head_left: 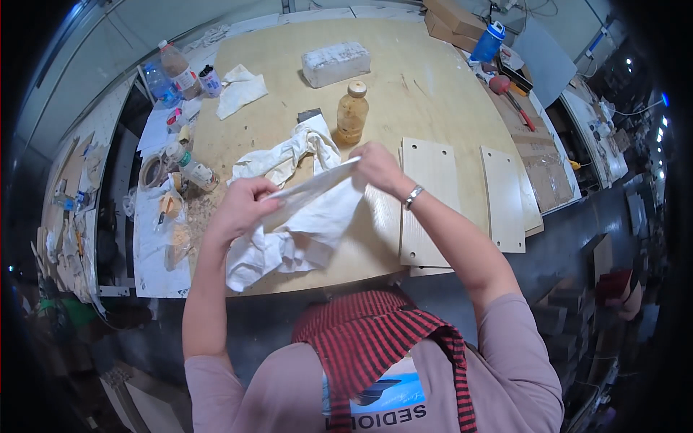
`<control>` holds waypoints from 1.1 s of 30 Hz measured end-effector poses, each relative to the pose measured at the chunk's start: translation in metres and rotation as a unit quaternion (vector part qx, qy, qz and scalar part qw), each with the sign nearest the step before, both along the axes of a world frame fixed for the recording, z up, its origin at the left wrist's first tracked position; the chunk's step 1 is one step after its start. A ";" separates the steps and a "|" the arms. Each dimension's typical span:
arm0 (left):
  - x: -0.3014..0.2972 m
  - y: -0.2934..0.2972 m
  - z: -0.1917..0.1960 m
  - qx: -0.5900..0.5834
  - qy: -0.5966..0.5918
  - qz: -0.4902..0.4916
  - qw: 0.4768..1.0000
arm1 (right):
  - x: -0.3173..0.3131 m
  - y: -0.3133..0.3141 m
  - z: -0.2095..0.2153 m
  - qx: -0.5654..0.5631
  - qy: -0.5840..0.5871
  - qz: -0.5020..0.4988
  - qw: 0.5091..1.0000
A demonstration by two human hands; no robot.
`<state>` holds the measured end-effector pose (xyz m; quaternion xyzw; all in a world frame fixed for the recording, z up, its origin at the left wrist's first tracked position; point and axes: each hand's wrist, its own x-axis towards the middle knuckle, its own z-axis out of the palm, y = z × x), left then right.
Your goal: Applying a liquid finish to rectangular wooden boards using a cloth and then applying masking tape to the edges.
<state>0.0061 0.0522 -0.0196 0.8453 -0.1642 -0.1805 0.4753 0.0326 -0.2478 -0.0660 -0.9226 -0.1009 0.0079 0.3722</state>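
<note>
My left hand (242, 206) and my right hand (379, 167) hold a thin pale wooden panel (310, 189) edge-on between them, above the front of the round wooden tabletop (404, 79). A crumpled white cloth (303, 216) hangs around the panel and under my left hand, trailing back toward an amber bottle (351, 112). My right wrist wears a metal watch band. Which hand grips the cloth I cannot tell.
Flat pale panels with holes (433, 198) (503, 198) lie to the right on the table. A white block (336, 63) sits at the back, a white rag (240, 90) and plastic bottles (177, 68) at the left. Tools and a blue bottle (489, 41) lie at the far right.
</note>
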 end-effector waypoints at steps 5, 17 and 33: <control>0.005 0.025 -0.020 0.045 -0.108 0.081 0.990 | 0.009 -0.023 0.053 0.161 0.023 -0.050 0.985; 0.009 0.020 0.011 -0.227 -0.005 0.147 0.963 | 0.020 -0.090 0.089 0.021 0.070 -0.022 0.997; -0.027 -0.052 0.022 -0.237 0.092 0.057 0.965 | -0.028 0.028 0.062 0.282 0.138 0.202 0.928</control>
